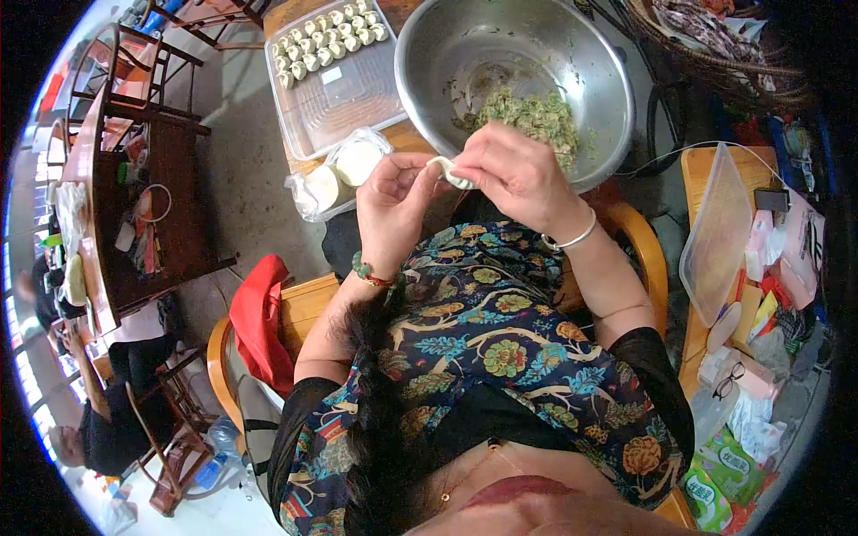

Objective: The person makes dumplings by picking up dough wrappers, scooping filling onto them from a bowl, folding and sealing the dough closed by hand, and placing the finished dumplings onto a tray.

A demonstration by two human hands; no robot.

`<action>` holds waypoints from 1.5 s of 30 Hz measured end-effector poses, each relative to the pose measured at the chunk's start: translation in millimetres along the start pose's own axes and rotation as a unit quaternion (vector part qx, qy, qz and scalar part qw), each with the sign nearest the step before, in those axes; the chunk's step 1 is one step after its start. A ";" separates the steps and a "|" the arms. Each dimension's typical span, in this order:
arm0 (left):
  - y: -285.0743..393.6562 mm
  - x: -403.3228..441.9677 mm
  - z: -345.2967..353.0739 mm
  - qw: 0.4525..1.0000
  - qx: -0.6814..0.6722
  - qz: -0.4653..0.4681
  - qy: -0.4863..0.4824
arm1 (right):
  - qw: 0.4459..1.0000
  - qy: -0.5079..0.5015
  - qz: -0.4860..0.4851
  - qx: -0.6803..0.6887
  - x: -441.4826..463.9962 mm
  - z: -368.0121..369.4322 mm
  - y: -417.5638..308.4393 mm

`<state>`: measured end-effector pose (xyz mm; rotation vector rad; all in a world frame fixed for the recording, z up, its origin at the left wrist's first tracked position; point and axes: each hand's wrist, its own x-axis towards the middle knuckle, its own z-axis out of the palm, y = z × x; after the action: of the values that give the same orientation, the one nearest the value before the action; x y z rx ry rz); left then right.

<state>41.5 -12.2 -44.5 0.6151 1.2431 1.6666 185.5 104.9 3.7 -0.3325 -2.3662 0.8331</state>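
Between both hands a small folded dumpling (453, 173) is pinched, just in front of the big steel bowl (603, 98). My left hand (395, 201) grips its left end with thumb and forefinger. At its right end my right hand (511, 174) presses the dough with closed fingertips. Green chopped filling (536, 121) lies in the bowl, partly behind my right hand. Close to my left hand, round white wrappers (357, 163) are stacked in a plastic bag. A clear tray (335, 121) beyond them holds rows of finished dumplings (329, 43).
A red cloth (259, 326) hangs over the chair's left armrest (219, 357). On the right, a wooden surface (697, 179) bears a clear lid (718, 237), glasses (728, 380) and packets. Another person (112, 420) sits at a dark table (170, 179) on the far left.
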 end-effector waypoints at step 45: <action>4.0 -9.1 2.6 0.923 -0.295 -0.209 -0.134 | 0.997 -0.053 0.009 0.051 5.2 14.1 14.6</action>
<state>46.0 -19.4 -38.7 0.1744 0.5697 1.4281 173.2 111.5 -12.0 -0.2756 -2.4103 0.9982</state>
